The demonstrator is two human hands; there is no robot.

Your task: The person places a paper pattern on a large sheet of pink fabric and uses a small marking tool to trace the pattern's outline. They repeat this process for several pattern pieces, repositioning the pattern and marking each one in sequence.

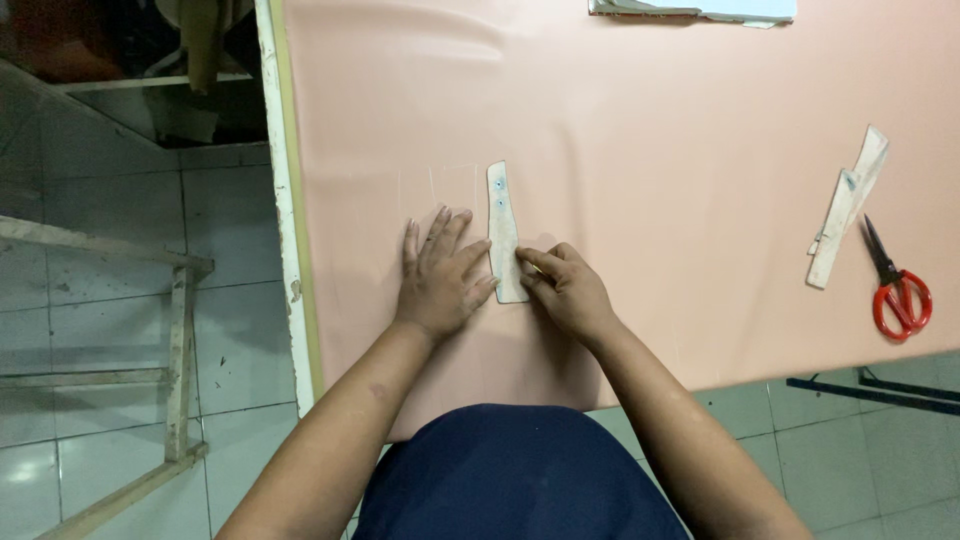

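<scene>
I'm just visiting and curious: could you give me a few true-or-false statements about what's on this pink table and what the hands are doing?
1. The left hand lies flat beside a narrow pattern piece. True.
2. The right hand holds the scissors. False: the red-handled scissors lie untouched at the far right.
3. The pink fabric covers the table. True.
4. Both pattern pieces lie under the hands. False: a second strip lies beside the scissors.
</scene>
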